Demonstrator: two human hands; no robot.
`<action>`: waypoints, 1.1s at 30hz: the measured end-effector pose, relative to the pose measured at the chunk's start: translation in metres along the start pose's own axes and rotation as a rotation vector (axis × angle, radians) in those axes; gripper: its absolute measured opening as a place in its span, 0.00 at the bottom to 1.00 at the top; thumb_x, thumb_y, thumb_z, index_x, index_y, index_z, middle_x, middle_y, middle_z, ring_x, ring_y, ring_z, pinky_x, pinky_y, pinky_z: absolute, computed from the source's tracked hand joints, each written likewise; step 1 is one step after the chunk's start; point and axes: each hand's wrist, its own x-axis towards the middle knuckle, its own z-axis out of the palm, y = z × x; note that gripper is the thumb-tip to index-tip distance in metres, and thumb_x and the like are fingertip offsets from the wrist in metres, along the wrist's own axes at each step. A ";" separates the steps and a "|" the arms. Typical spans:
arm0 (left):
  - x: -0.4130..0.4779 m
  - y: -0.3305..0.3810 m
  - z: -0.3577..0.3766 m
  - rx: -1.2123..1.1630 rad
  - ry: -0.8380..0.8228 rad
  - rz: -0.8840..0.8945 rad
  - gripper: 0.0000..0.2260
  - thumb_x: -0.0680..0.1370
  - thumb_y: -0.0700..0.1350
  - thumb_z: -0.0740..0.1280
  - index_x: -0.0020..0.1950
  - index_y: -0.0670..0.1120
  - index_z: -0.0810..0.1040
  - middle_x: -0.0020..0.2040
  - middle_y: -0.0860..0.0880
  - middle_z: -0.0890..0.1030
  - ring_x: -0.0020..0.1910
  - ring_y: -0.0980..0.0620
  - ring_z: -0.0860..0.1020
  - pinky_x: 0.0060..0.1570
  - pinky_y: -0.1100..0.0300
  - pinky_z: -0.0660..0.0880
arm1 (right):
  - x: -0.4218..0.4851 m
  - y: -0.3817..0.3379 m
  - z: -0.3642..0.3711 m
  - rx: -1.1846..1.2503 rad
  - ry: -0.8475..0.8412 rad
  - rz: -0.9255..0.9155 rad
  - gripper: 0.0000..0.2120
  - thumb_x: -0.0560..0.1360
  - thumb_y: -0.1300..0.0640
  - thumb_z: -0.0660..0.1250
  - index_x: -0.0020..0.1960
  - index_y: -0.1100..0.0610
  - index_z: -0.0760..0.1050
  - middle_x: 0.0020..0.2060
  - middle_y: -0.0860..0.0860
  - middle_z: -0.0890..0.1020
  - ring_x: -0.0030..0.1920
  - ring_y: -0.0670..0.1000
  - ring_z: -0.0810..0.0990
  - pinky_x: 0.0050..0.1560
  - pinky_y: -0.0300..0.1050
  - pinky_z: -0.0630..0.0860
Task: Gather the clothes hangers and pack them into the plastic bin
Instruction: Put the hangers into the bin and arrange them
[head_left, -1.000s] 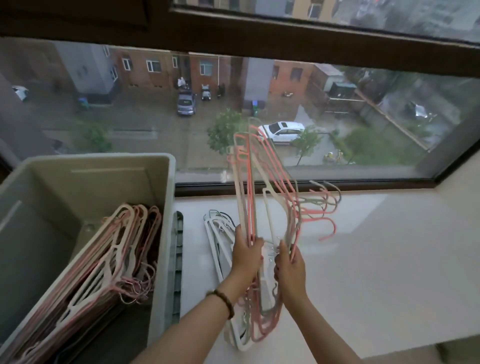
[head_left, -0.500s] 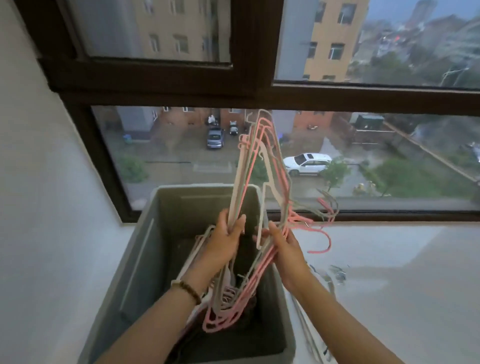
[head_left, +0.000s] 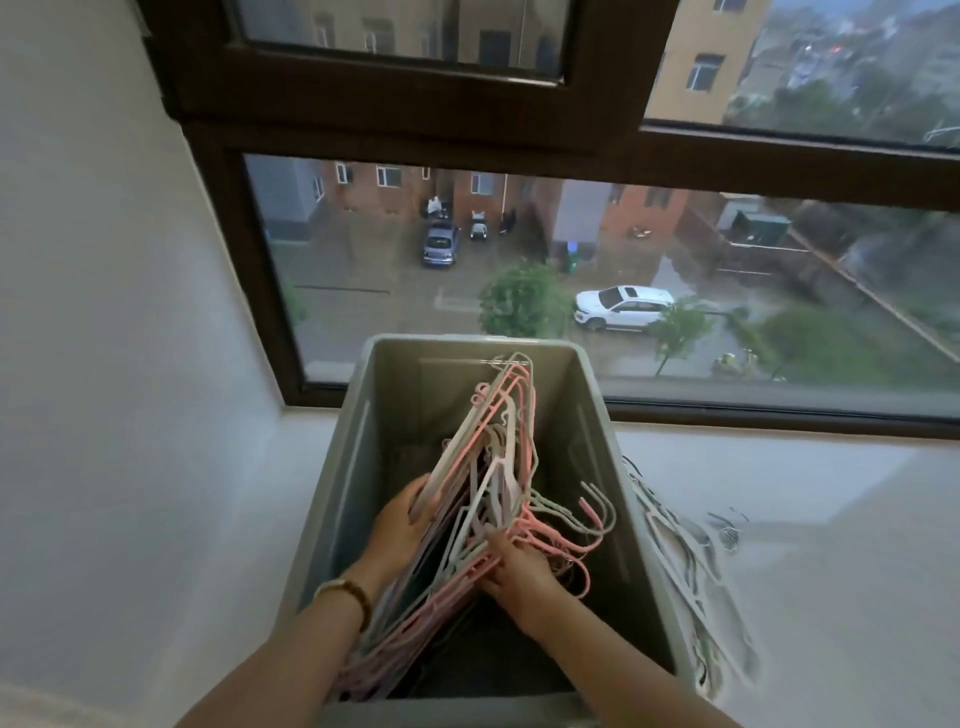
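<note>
No legible text, seemingly.

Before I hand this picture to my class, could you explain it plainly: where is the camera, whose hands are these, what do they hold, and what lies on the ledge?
There is no machine here. The picture comes from a camera worn on a person's head, looking forward and down, so both arms are the wearer's own. The left hand, with a bracelet on its wrist, and the right hand both grip a bundle of hangers, pink and pale plastic, partly inside the grey plastic bin. The bin stands on a white ledge below a window. More loose hangers lie on the ledge right of the bin, not yet packed.
</note>
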 end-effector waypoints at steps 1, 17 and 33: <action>0.001 -0.006 0.002 -0.027 -0.005 -0.019 0.13 0.79 0.51 0.61 0.64 0.55 0.69 0.53 0.55 0.78 0.53 0.53 0.78 0.55 0.58 0.74 | 0.003 0.003 0.001 -0.019 0.007 0.010 0.07 0.78 0.56 0.62 0.55 0.56 0.73 0.51 0.57 0.81 0.52 0.56 0.80 0.54 0.52 0.77; 0.017 -0.050 0.020 -0.061 0.110 -0.223 0.17 0.78 0.45 0.63 0.65 0.40 0.71 0.58 0.43 0.77 0.53 0.50 0.75 0.51 0.60 0.70 | 0.044 0.028 -0.018 -0.194 0.117 0.110 0.20 0.78 0.54 0.63 0.68 0.58 0.68 0.64 0.59 0.75 0.62 0.59 0.76 0.57 0.50 0.75; 0.013 0.009 0.014 -0.082 0.088 -0.136 0.23 0.78 0.55 0.60 0.70 0.45 0.67 0.64 0.45 0.75 0.61 0.51 0.73 0.57 0.59 0.69 | 0.009 -0.011 -0.037 -0.425 0.026 0.072 0.24 0.76 0.52 0.67 0.69 0.54 0.67 0.61 0.55 0.77 0.56 0.52 0.78 0.48 0.42 0.79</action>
